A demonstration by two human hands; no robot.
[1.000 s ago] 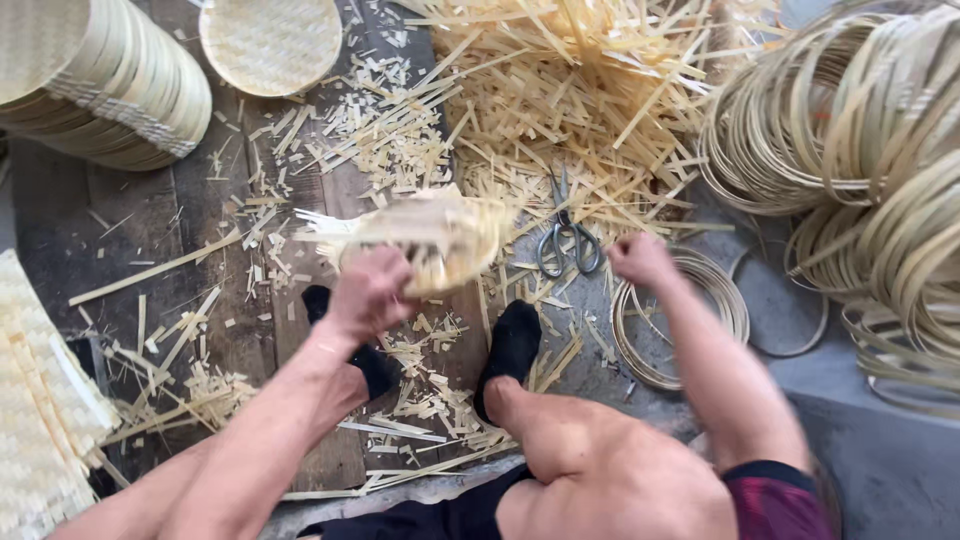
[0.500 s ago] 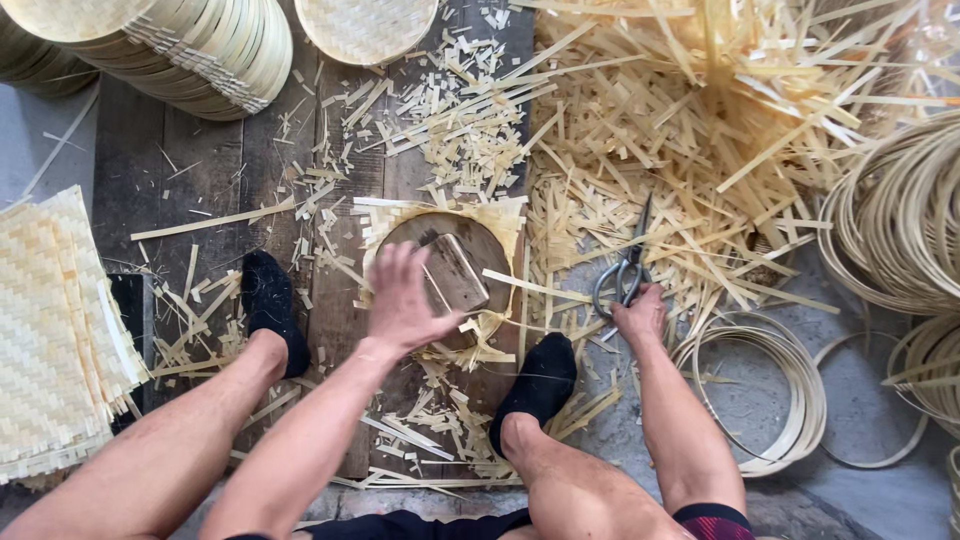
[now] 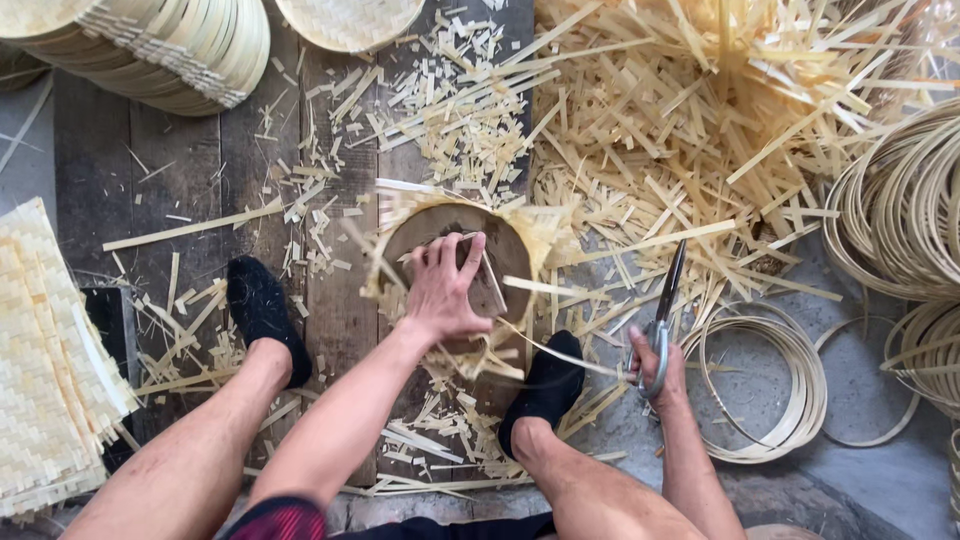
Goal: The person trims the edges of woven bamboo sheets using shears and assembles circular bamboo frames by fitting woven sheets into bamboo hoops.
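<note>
between heaped bamboo strips (image 3: 700, 130), left hand (image 3: 445, 290) flat on block (image 3: 485, 275), right hand (image 3: 660, 365) clamped on scissors (image 3: 665, 300)

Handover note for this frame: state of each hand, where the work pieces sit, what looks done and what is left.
Left hand: pressed flat on a round wooden form lying over a woven bamboo mat on the plank floor.
Right hand: gripping scissors, blades pointing away, clear of the mat.
Done: stacked trays top left.
Left: the mat's ragged edges are untrimmed; flat mats wait far left, rings on the right.
</note>
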